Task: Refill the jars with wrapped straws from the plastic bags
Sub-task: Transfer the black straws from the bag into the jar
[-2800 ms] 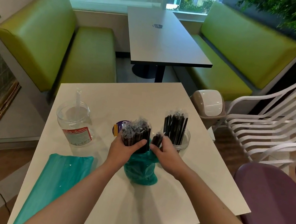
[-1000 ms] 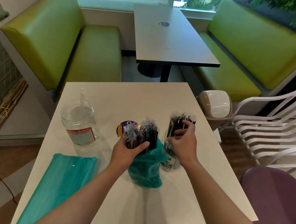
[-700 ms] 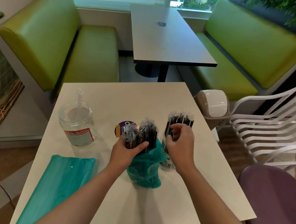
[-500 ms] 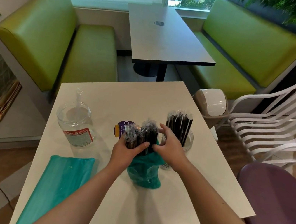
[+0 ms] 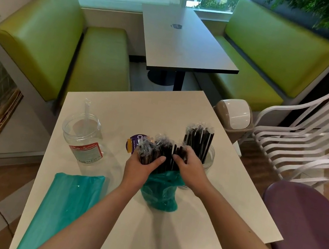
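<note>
Café booth corner, pale square table (image 5: 163, 232) up front. Left hand (image 5: 141, 168) is wrapped round the wrapped straws (image 5: 161, 152) poking upright out of the teal bag (image 5: 159, 192); right hand (image 5: 192, 167) is pinching a few at the bunch's right edge. The part-filled jar (image 5: 207, 159) sits just beyond and right of that hand, its straws standing upright too, so right is nearer. Half a second back the right hand was in about the same spot. An empty jar (image 5: 84, 135) and flat second bag (image 5: 65, 201) are parked off to the left
</note>
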